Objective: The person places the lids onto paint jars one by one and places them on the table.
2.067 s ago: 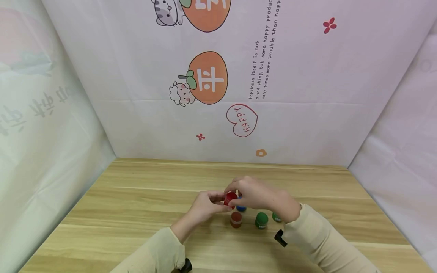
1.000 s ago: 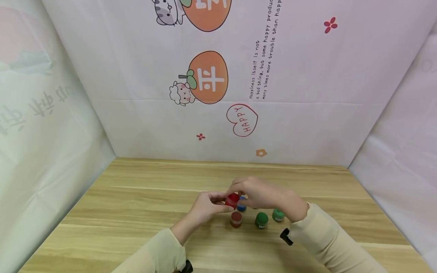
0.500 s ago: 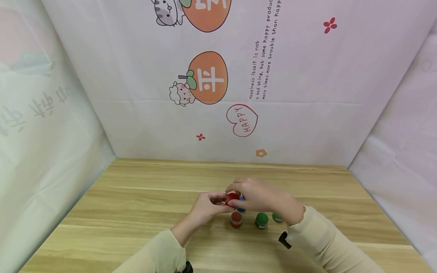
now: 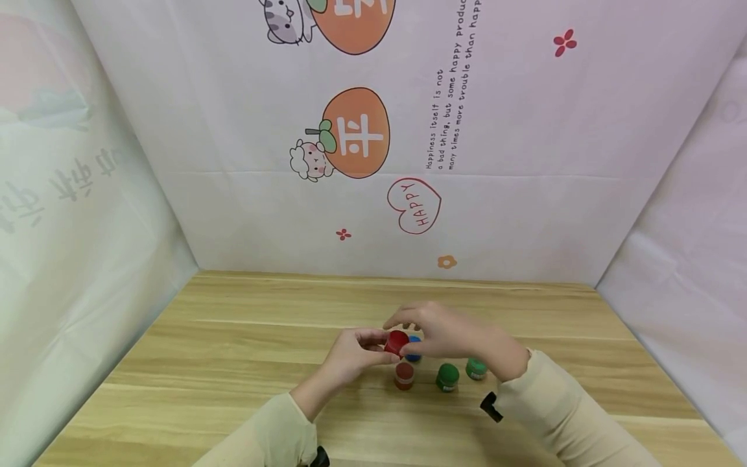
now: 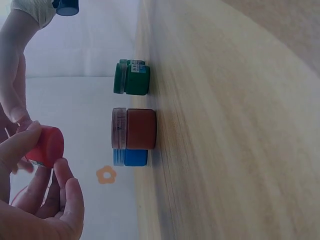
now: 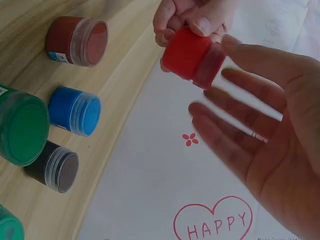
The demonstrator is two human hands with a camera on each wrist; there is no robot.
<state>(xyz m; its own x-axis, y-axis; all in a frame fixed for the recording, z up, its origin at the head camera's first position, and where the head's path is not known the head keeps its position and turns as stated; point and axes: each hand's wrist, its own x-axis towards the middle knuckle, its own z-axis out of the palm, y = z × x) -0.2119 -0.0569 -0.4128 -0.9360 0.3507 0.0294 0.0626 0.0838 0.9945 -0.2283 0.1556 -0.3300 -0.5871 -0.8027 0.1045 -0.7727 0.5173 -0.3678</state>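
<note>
My left hand (image 4: 349, 355) grips a small red paint jar (image 6: 186, 54), raised above the table and tipped so its clear-rimmed lid (image 6: 211, 65) points toward my right hand. The lid sits on the jar. My right hand (image 4: 446, 332) is spread around the lid end, its thumb tip right at the lid's edge. In the right wrist view its other fingers (image 6: 237, 110) are extended and stand apart from the lid. From the left wrist view, the left thumb and fingers pinch the red jar (image 5: 51, 146) on its sides.
On the wooden table (image 4: 245, 376) stand a brownish-red jar (image 4: 404, 376), a blue jar (image 6: 75, 111), a dark green jar (image 4: 447, 377), a lighter green jar (image 4: 476, 368) and a dark jar (image 6: 52, 166). White printed sheets (image 4: 513, 194) enclose the back and sides.
My right hand repeatedly closes on the lid and loosens; since half a second ago its fingers have spread off the lid and it has shifted slightly right. My left hand keeps the jar nearly still.
</note>
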